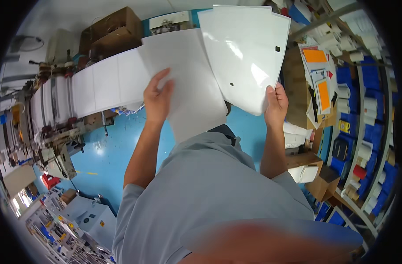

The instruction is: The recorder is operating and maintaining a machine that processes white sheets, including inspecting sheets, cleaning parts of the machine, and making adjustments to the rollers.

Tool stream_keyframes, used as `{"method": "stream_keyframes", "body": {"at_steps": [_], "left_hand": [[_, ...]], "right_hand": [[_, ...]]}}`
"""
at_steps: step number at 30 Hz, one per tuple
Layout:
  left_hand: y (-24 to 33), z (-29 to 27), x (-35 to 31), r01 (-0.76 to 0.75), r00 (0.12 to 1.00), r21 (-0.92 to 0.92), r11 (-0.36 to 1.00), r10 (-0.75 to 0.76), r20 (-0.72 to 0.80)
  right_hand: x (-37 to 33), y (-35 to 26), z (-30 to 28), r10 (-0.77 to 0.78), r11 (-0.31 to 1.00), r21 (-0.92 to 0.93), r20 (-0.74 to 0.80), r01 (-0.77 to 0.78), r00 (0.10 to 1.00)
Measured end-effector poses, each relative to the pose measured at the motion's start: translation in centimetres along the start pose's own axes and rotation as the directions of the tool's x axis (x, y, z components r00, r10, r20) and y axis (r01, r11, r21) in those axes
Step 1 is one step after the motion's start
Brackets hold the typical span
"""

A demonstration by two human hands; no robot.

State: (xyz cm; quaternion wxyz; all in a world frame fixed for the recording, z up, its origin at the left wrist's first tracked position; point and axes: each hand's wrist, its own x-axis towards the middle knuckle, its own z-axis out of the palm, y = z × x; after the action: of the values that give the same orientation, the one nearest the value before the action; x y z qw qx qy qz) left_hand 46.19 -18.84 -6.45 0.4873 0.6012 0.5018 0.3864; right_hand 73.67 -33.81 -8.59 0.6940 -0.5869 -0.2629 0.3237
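My right hand (276,105) pinches the lower right corner of a glossy white sheet (242,48), with the thumb on top. The sheet carries two small black marks and bright reflections. Further edges stick out behind its top, so several sheets may be stacked there. To its left lies a matte white sheet (192,83), its lower edge close to my body and its right side against the glossy one. My left hand (157,97) is over the matte sheet's left edge, fingers curved and thumb apart, slightly blurred. Nothing shows between those fingers.
A white web (108,81) stretches left to a machine with rods (44,105). Behind it sits a cardboard box (113,31). On the right, orange labels (324,94) lie on cardboard beside a shelf rack (364,110) with blue bins and rolls. The floor (99,147) is blue.
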Motion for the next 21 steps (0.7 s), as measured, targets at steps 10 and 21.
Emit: {"method": "stream_keyframes", "body": {"at_steps": [10, 21], "left_hand": [[-1.8, -4.6, -0.2, 0.151, 0.969, -0.343, 0.927, -0.208, -0.135], [-0.5, 1.6, 0.9, 0.061, 0.996, -0.308, 0.949, -0.035, 0.086]], "right_hand": [[1.8, -3.8, -1.1, -0.109, 0.994, -0.032, -0.144, 0.106, 0.984], [-0.6, -6.2, -8.3, -0.178, 0.984, -0.016, -0.219, 0.179, 0.959]]}}
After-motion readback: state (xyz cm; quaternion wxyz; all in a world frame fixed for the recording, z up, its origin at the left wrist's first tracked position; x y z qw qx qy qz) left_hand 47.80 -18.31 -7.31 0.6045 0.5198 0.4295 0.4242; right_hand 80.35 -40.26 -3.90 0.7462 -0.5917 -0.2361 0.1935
